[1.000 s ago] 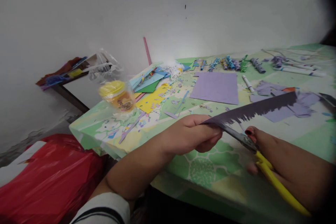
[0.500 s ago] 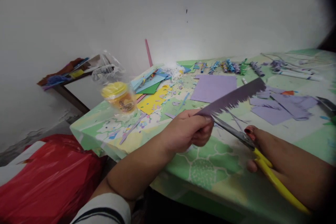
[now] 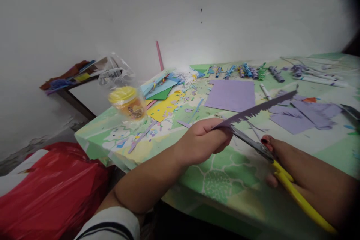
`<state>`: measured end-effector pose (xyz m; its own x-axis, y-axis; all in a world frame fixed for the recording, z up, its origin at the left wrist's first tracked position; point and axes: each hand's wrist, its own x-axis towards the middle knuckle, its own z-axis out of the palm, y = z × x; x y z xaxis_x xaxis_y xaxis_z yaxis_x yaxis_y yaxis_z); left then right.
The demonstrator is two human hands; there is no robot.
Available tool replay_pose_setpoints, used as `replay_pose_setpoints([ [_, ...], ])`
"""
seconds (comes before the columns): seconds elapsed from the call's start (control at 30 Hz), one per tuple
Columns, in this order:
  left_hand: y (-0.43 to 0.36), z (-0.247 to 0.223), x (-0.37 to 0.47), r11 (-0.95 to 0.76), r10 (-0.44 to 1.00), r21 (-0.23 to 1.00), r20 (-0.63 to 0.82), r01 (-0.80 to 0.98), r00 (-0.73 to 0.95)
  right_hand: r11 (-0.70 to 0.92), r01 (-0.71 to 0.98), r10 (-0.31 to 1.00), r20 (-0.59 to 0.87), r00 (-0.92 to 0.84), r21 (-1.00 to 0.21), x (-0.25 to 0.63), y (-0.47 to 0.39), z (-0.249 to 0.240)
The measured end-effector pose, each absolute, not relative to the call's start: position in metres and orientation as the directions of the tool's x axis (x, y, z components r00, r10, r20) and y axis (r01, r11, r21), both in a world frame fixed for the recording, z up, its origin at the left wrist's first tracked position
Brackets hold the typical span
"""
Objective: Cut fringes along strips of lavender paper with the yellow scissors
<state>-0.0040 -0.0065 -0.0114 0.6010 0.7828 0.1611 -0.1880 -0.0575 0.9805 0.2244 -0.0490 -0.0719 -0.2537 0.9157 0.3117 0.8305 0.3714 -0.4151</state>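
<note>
A purple paper strip [image 3: 258,110] with a fringed lower edge is pinched at its left end by my left hand [image 3: 206,140], above the table. My right hand [image 3: 274,157] is closed on a pair of scissors [image 3: 295,191] with yellow handles. Something red shows at the thumb. The scissor blades point left, their tips close under the strip by my left fingers; whether they touch the paper I cannot tell. Beyond the strip lies a flat purple sheet [image 3: 230,93]. Cut purple pieces [image 3: 295,118] lie to the right, beside a white marker [image 3: 265,91].
Several curled paper rolls [image 3: 247,70] line the back of the table. On the left stand a yellow-lidded tub [image 3: 126,103] in clear plastic and coloured sheets [image 3: 164,107] amid scraps. A red plastic bag [image 3: 56,191] sits below the table's left edge. Dark blades [image 3: 350,111] show far right.
My left hand has turned a little, so the fringed strip tilts flatter and its far end reaches further right and slightly lower. The scissors have barely moved.
</note>
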Motion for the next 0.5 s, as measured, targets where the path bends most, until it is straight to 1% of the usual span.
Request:
replay_pose_setpoints([
  [0.1,-0.0099,-0.0085,-0.0035,-0.115,0.801,0.991,0.131,-0.064,0.584,0.394,0.794,0.919,0.208,-0.335,-0.463,0.2241,-0.0494,-0.0698],
  [0.23,-0.0119,-0.0073,-0.0025,-0.202,0.794,0.979,0.156,0.013,0.588,0.361,0.793,0.932,0.165,-0.322,-0.492,0.2229,-0.0508,-0.0680],
  [0.4,-0.0123,-0.0106,-0.0019,-0.268,0.785,0.962,0.185,0.056,0.591,0.372,0.780,0.928,0.177,-0.328,-0.503,0.2216,-0.0531,-0.0659],
  [0.5,-0.0132,-0.0107,-0.0021,-0.316,0.776,0.944,0.202,0.091,0.597,0.367,0.803,0.926,0.263,-0.270,-0.468,0.2216,-0.0531,-0.0649],
])
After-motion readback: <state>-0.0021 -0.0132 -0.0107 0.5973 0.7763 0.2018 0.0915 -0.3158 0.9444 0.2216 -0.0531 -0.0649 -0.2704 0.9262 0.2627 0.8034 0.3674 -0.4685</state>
